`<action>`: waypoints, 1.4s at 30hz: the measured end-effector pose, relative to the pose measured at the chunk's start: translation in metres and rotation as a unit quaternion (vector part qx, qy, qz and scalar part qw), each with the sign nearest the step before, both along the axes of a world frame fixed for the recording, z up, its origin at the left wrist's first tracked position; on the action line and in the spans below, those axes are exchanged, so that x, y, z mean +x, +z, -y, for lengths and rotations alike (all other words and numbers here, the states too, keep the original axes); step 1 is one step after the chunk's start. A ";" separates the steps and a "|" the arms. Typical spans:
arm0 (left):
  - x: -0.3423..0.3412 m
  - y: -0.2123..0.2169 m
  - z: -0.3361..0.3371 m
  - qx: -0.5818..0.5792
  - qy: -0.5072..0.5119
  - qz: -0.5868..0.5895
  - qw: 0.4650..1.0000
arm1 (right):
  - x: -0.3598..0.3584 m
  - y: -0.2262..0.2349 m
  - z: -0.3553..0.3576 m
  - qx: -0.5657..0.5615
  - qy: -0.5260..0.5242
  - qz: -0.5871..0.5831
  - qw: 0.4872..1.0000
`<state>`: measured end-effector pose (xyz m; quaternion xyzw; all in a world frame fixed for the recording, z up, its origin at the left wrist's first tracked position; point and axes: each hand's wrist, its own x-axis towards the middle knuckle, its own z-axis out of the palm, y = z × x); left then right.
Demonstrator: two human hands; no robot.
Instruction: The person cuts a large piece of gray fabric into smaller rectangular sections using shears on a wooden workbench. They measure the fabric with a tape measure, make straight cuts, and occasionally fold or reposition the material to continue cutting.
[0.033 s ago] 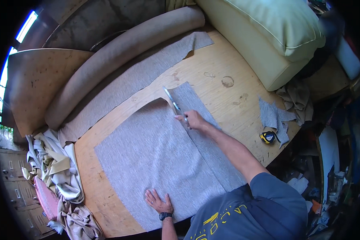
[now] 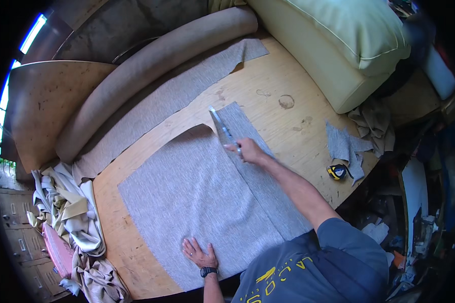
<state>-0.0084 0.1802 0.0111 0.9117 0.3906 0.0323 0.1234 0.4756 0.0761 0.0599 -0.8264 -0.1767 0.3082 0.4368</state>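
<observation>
Right hand (image 2: 248, 150) fingers clamped on long clear plastic ruler (image 2: 222, 127) atop grey woven fabric sheet (image 2: 197, 197) on wooden tabletop (image 2: 268, 81); left hand (image 2: 199, 254) fingers spread flat on fabric.

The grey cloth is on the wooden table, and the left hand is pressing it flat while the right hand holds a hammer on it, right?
Not quite. The head view shows the right hand holding a long clear ruler on the grey cloth, not a hammer. The rest is right: the cloth lies on the wooden table, and the left hand presses flat on its near edge.
</observation>
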 end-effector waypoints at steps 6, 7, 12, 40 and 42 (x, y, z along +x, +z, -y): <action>0.002 -0.001 -0.001 0.036 -0.010 0.022 0.999 | 0.011 -0.003 0.152 -0.289 -0.049 0.141 0.946; 0.004 0.001 -0.002 0.041 -0.008 0.026 0.999 | 0.012 0.005 0.168 -0.334 -0.039 0.112 0.935; -0.005 -0.015 -0.002 0.069 -0.022 0.000 0.997 | -0.003 -0.010 0.227 -0.365 0.006 0.195 0.910; -0.010 -0.038 -0.028 0.172 -0.063 0.004 0.983 | -0.182 0.368 0.653 -0.391 -0.326 0.726 0.463; -0.018 -0.056 -0.038 0.192 -0.069 0.014 0.979 | -0.180 0.365 0.658 -0.353 -0.296 0.775 0.432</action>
